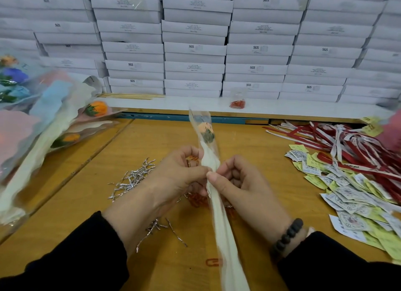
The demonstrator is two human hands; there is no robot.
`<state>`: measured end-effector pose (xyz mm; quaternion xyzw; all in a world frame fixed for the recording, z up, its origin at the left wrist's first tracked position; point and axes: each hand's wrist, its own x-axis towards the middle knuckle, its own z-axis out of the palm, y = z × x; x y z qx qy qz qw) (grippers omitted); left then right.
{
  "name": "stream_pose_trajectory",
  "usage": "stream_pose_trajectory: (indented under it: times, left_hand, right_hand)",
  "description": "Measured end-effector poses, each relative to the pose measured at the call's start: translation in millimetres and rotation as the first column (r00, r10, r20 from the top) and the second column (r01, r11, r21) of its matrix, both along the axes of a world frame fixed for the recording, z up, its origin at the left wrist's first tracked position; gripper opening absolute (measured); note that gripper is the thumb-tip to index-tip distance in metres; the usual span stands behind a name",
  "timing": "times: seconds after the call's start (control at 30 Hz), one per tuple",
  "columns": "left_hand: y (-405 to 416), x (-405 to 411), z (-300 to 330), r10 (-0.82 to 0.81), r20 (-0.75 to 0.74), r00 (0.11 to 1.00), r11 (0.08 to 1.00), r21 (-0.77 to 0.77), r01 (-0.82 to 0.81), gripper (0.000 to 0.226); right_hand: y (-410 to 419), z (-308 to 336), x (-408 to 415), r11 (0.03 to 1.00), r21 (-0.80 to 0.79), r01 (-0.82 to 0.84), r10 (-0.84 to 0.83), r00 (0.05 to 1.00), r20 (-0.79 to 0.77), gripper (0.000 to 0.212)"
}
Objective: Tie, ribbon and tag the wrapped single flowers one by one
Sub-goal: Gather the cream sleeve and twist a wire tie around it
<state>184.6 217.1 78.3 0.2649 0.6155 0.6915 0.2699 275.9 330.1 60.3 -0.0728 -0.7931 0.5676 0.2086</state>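
Note:
A single wrapped flower [207, 136], orange bloom in cream paper and clear film, stands tilted over the middle of the wooden table [152, 138]. My left hand [180, 171] grips the wrap from the left at its narrow waist. My right hand [234, 182] pinches the same spot from the right, thumb and forefinger pressed to the paper. Silver twist ties [132, 177] lie scattered to the left of my hands. Red and white ribbons [347, 147] and a heap of printed tags [351, 195] lie at the right.
More wrapped flowers [54, 121] are piled at the left edge. Stacked white boxes [195, 47] fill the back wall. A small bag of red clips [237, 102] sits on the white ledge. Red clips [196, 198] lie beneath my hands.

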Motion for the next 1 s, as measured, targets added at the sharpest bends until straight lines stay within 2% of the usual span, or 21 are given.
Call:
stream_pose_trajectory:
  times: [0.13, 0.27, 0.4, 0.5, 0.57, 0.67, 0.8, 0.93, 1.0]
  left_hand:
    - [0.3, -0.4, -0.6, -0.003, -0.009, 1.000, 1.000, 0.016, 0.003, 0.026]
    - [-1.0, -2.2, -1.7, -0.026, 0.027, 0.999, 0.998, 0.061, 0.024, 0.026]
    - [-2.1, -3.1, -2.5, -0.017, 0.031, 0.999, 0.998, 0.062, 0.015, 0.024]
    - [-1.9, -1.3, -2.5, -0.036, 0.010, 0.999, 0.998, 0.048, 0.036, 0.023]
    - [-1.9, -0.3, -2.9, -0.045, 0.018, 0.999, 0.998, 0.045, 0.044, 0.023]
    - [-2.5, 0.1, -3.7, -0.037, 0.044, 0.998, 0.999, 0.017, 0.036, 0.021]
    - [-5.4, -4.0, -5.0, -0.030, 0.078, 0.996, 0.997, -0.065, 0.035, 0.026]
    - [-6.2, -5.8, -5.6, -0.038, 0.072, 0.997, 0.993, -0.112, 0.046, 0.011]
    - [-4.9, -4.6, -5.6, -0.031, 0.072, 0.997, 0.993, -0.113, 0.039, 0.012]
  right_hand:
    - [0.6, 0.7, -0.6, 0.998, -0.028, 0.061, -0.060, 0.998, 0.013, 0.023]
    - [7.6, -0.8, -4.0, 0.956, -0.194, 0.220, -0.202, 0.973, 0.108, 0.019]
    - [11.9, -2.5, -4.2, 0.914, -0.367, 0.172, -0.097, 0.972, 0.215, 0.026]
    - [11.6, -6.2, -4.1, 0.880, -0.472, 0.053, 0.037, 0.983, 0.180, 0.034]
    - [11.0, -6.7, -4.1, 0.853, -0.522, -0.003, 0.090, 0.986, 0.141, 0.029]
    - [12.9, -5.8, -4.5, 0.812, -0.584, -0.013, 0.072, 0.994, 0.078, 0.024]
    - [15.6, -5.1, -5.5, 0.819, -0.573, 0.008, 0.019, 0.999, 0.041, 0.017]
    - [16.4, -5.5, -5.4, 0.823, -0.567, 0.016, 0.002, 1.000, 0.030, 0.020]
    - [15.6, -5.6, -5.5, 0.825, -0.565, 0.007, 0.002, 1.000, 0.016, 0.020]
